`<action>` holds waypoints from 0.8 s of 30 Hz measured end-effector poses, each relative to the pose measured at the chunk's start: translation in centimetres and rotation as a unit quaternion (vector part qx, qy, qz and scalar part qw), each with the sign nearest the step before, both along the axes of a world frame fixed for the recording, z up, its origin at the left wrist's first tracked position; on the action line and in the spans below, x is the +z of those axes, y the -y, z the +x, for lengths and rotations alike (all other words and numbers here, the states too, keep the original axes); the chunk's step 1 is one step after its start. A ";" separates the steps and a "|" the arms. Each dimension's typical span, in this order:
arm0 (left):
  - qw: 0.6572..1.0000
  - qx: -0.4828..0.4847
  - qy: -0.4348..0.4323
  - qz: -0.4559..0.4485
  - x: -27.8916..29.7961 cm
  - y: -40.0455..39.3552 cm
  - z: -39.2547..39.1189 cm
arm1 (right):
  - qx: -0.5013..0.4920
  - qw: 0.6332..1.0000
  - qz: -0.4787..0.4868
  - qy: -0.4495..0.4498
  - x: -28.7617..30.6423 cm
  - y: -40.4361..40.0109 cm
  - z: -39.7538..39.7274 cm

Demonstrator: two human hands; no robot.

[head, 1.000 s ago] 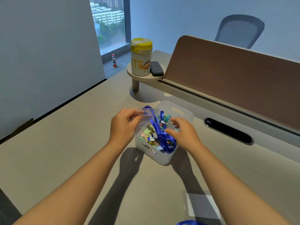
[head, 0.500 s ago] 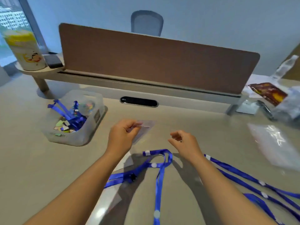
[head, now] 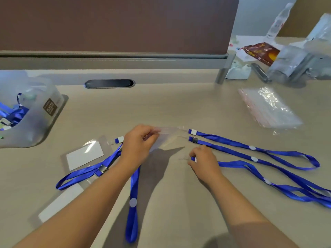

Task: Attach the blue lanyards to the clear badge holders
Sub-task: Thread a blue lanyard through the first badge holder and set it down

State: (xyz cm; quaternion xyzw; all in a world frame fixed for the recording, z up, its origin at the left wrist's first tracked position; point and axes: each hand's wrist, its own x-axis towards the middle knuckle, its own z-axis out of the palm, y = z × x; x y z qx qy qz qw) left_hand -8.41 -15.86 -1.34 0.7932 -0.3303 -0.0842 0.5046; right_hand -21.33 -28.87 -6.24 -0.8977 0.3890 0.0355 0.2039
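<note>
My left hand pinches an empty clear badge holder just above the desk. My right hand grips the clip end of a blue lanyard that trails off to the right. Another blue lanyard lies stretched out behind it, its two clip ends near the held holder. On the left lies a badge holder with a white card, joined to a blue lanyard. A second carded holder shows partly under my left forearm. One more lanyard loop hangs toward me.
A translucent bin with lanyards and small bits stands at the left. A clear plastic packet lies at the right, with bags, a snack wrapper and a bottle behind it. A brown divider panel walls off the back of the desk.
My view swung from the bin at the left to the desk centre. My left hand carried the clear holder over here. My right hand dropped onto a lanyard's clip end and closed on it.
</note>
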 end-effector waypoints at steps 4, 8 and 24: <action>1.000 0.014 0.016 -0.003 0.0 -0.5 0.1 | 0.004 0.999 -0.012 0.042 -0.1 -0.5 0.6; 0.999 0.033 0.038 -0.020 0.5 -1.7 0.3 | -0.008 0.990 0.024 0.137 1.1 -1.8 1.5; 0.986 0.040 0.135 -0.092 0.0 -10.4 -4.4 | 0.019 0.906 0.185 0.381 6.4 -12.9 -0.1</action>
